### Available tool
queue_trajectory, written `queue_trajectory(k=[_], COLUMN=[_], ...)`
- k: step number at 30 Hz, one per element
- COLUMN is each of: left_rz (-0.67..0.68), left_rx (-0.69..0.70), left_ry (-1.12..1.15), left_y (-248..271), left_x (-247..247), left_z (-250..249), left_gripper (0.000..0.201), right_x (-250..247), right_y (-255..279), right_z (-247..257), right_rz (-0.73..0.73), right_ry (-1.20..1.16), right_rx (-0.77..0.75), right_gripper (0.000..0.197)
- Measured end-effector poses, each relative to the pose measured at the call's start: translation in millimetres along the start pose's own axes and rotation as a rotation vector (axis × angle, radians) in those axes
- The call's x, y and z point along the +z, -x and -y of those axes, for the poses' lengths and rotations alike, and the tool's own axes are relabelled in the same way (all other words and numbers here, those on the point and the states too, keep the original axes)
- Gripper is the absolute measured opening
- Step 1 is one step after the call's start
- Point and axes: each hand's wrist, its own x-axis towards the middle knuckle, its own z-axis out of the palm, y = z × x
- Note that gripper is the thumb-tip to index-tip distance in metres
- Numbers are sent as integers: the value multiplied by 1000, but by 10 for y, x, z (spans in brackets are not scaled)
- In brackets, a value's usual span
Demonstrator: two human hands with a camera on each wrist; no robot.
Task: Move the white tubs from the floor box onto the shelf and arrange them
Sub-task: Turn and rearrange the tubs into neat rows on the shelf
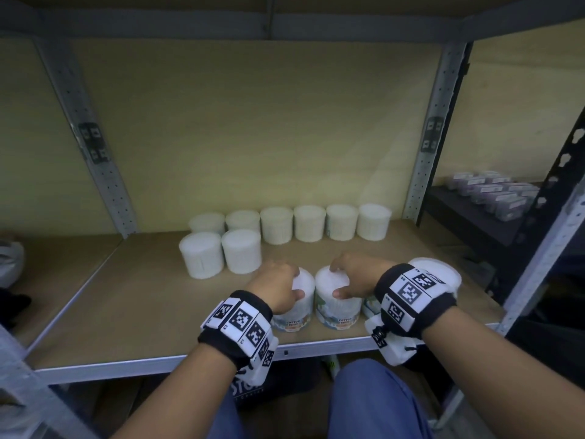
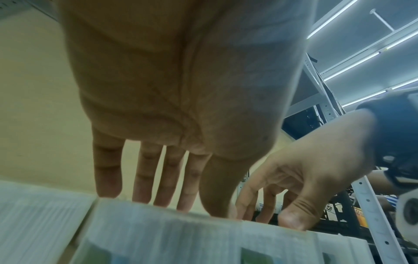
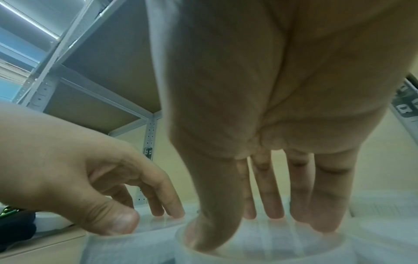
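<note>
Two white cotton-bud tubs stand side by side near the front of the wooden shelf. From above, my left hand grips the lid of the left tub, fingers over the far rim and thumb on the near side. In the same way my right hand holds the right tub. A third tub sits behind my right wrist. Several more tubs line the back, and two stand ahead of them at the left. In the wrist views, the left hand and right hand press on ribbed lids.
Grey perforated uprights frame the bay, with a board above. A dark shelf on the right carries purple packs. The metal front edge runs under my wrists. A dark box and my knee lie below.
</note>
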Motion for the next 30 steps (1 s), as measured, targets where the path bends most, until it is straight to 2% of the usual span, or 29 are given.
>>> queue_trajectory(k=[5,10,18,25,30], left_rz=[-2,-92,-128,-136,-129], left_rx=[1,-15,-140,-262,-306], left_ry=[99,184,191,113,95], left_y=[1,-3,-49,-294,-480], left_x=[-39,-146,-415,-578,-661], left_z=[59,214,817,1389,1679], left_gripper=[50,45,47,47,49], right_x=[-47,-110,-330,-545,-621], right_y=[-23,-128,-591,-1163,-1558], right_z=[25,134,609,1123,1400], right_rz=[15,-90,-158,-170,-123], right_ry=[-3,-89,-186,-114,-78], right_rx=[24,8,-101,-171,-156], right_gripper=[62,46,36,40,47])
